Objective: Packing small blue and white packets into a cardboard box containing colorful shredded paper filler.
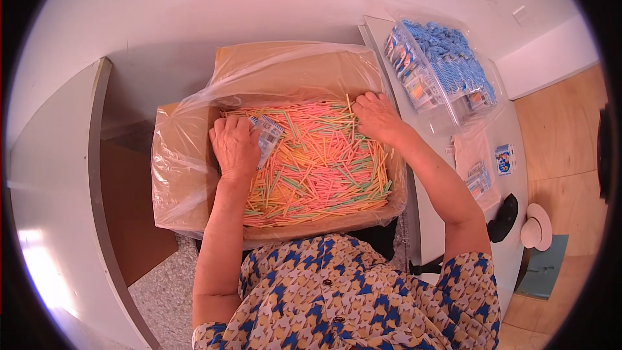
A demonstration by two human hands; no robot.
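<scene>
A cardboard box [183, 175] lined with clear plastic stands in front of me. Many thin pastel sticks [317, 175] in pink, yellow, orange and green fill it. Over the left part of the sticks, my left hand [234, 146] is closed on a small printed plastic packet [268, 135], silvery and blue. The packet's near end is partly hidden by the fingers. At the box's far right corner, my right hand [378, 118] has its fingers curled together. A thin yellow stick [349, 105] pokes up at its fingertips; whatever else they hold is hidden.
On the white table [427, 188] to the right stands a clear plastic bin [447, 71] full of blue-edged packets. Nearer lie several loose packets [478, 180], a small blue box [505, 159] and a black object [503, 218]. A grey-white panel [58, 155] rises at the left.
</scene>
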